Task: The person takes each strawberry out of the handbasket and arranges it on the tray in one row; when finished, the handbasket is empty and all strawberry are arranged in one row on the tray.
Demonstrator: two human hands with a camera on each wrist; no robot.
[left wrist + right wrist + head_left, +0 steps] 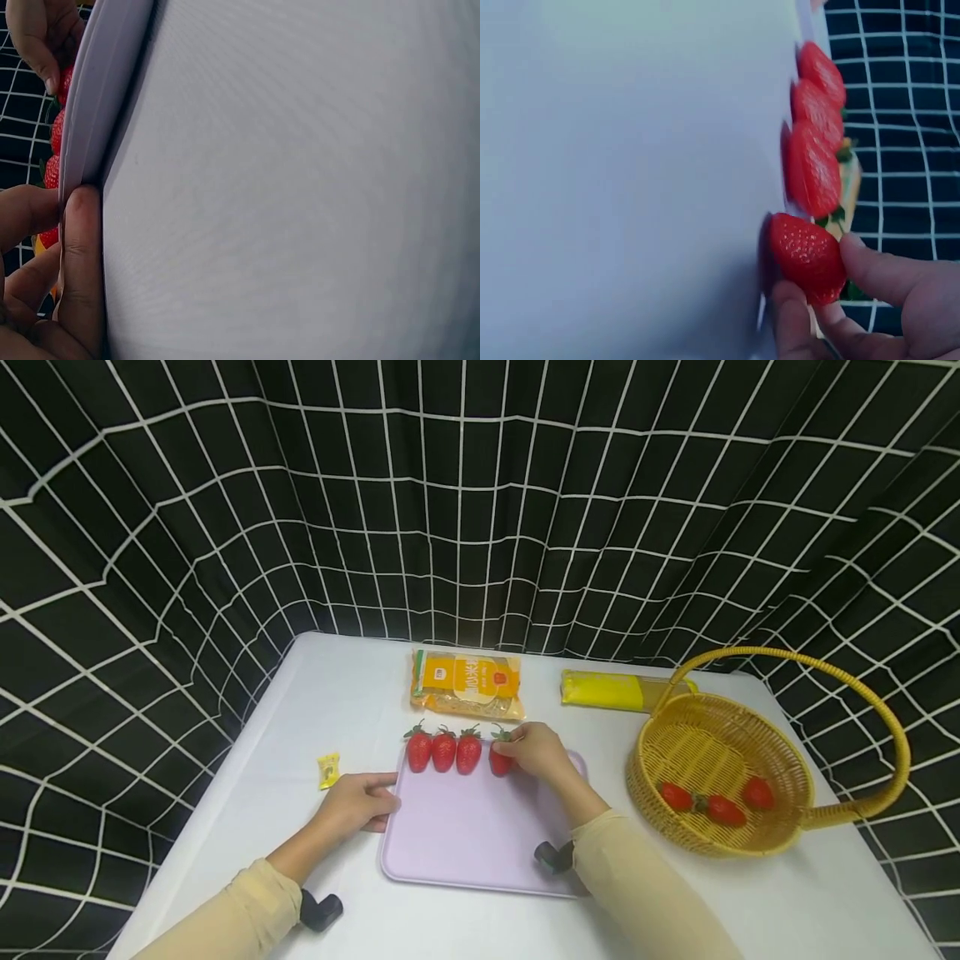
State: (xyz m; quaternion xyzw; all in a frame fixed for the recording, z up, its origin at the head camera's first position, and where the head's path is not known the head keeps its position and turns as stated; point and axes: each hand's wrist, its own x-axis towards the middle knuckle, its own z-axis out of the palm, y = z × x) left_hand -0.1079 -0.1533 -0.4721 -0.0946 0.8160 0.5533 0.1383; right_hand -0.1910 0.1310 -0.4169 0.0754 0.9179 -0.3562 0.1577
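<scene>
The strawberry lies at the far edge of the lilac tray, partly hidden behind the fingers of the right hand; whether its full weight rests on the tray is hard to tell. That hand's grip is narrowed to a pinch, thumb on one side of the fruit and fingers on the other. The left hand has its grip closed on the tray's left rim. The right sleeve covers the tray's near right corner, and both forearms are cut off by the lower border of the head view. The basket handle passes in front of the yellow packet.

Large pale characters stand on the orange packet (too small to read with confidence). Marks on the yellow packet and on the small yellow sachet cannot be made out.

Only the head view takes in the wicker basket on the counter, with three loose strawberries inside. The left wrist view shows the rim between the left hand's digits, while the right wrist view gives the pinched fruit's seeded skin beside the row of three strawberries.
</scene>
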